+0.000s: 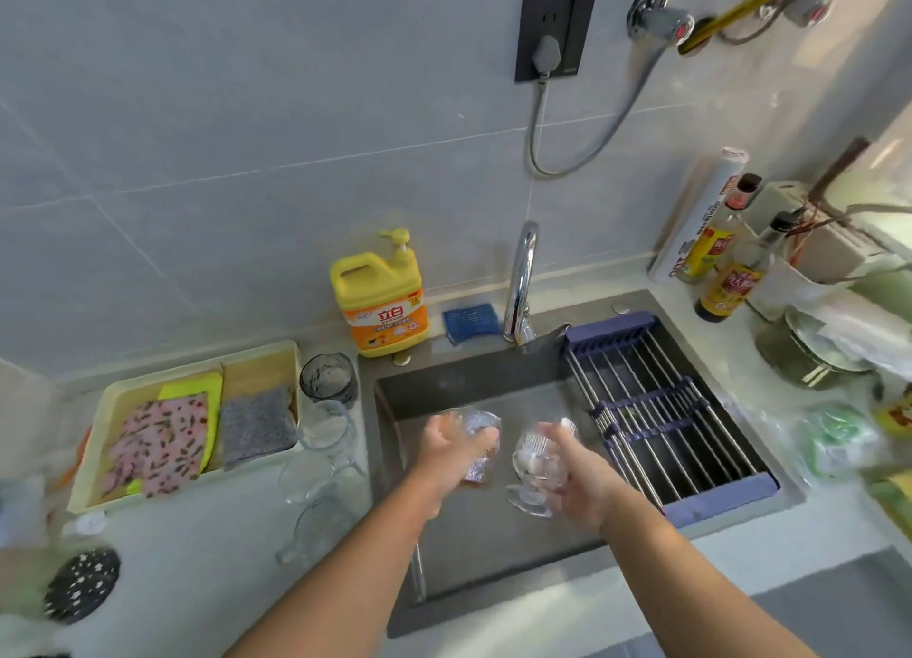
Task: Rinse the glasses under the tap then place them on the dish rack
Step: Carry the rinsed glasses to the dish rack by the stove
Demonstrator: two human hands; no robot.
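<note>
Now two glasses held over the sink, one in each hand.

Left hand grips a patterned glass; right hand grips a clear stemmed glass, both above the dark sink and below the chrome tap. Just right of them the dish rack spans the basin. More glasses wait on the counter to the left, beside the yellow detergent jug.
</note>
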